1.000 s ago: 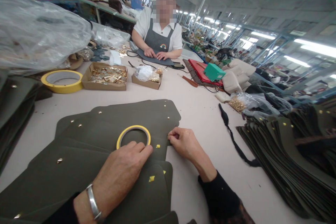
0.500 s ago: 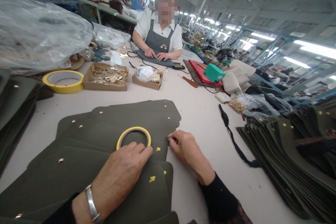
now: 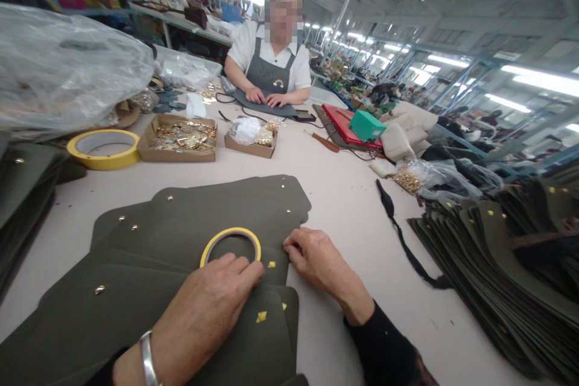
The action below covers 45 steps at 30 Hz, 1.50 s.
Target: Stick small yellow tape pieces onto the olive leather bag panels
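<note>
Dark olive panels [image 3: 217,205] with small metal studs lie overlapping on the pale table. My left hand [image 3: 217,301], a silver bangle at its wrist, is closed round the near side of a thin yellow tape roll [image 3: 257,242] and rests over the panels. Just right of it, my right hand [image 3: 316,259] has its thumb and forefinger pinched at the panels' right edge; what lies between those fingertips is too small to make out. Small yellow tape pieces [image 3: 262,316] stick to the panels near my left hand.
A larger yellow tape roll [image 3: 104,160] sits beside a cardboard box of gold hardware [image 3: 176,155] and a smaller box [image 3: 248,147]. Stacked olive panels [image 3: 479,265] and a black strap [image 3: 400,235] lie right. Across the table [image 3: 335,193], a person [image 3: 275,66] handles a dark piece.
The view has shifted slightly, so most things sit a little lower. My right hand has edged slightly left along the panel edge; my left hand still holds the roll.
</note>
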Each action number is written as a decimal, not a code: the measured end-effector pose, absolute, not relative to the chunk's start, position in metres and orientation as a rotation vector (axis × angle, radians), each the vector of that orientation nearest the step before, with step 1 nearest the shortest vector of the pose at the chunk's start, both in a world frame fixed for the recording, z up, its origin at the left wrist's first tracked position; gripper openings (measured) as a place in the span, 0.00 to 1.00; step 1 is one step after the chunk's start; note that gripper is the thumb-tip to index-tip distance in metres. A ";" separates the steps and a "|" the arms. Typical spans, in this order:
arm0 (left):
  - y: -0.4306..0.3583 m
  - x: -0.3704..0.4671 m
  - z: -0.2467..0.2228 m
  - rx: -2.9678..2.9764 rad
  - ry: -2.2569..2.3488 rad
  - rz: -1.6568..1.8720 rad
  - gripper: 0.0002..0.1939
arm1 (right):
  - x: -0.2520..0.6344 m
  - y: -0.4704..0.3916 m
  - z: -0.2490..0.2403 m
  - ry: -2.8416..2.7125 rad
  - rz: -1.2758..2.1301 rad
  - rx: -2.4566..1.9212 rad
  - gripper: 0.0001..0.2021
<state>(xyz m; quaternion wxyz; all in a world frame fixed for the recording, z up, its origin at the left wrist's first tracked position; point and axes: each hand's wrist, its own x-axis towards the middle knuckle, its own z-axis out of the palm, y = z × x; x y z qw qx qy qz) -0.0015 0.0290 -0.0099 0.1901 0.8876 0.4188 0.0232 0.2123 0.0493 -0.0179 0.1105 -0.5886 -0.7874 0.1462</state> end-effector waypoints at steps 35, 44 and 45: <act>0.063 -0.052 -0.025 2.720 1.352 0.567 0.15 | 0.231 0.053 -0.036 -1.936 0.579 -1.669 0.15; 0.059 -0.008 0.011 2.499 1.131 0.947 0.14 | 0.218 0.048 -0.008 -1.641 0.745 -1.333 0.08; 0.059 -0.002 0.010 2.489 1.124 0.916 0.17 | 0.215 0.045 -0.003 -1.658 0.748 -1.288 0.08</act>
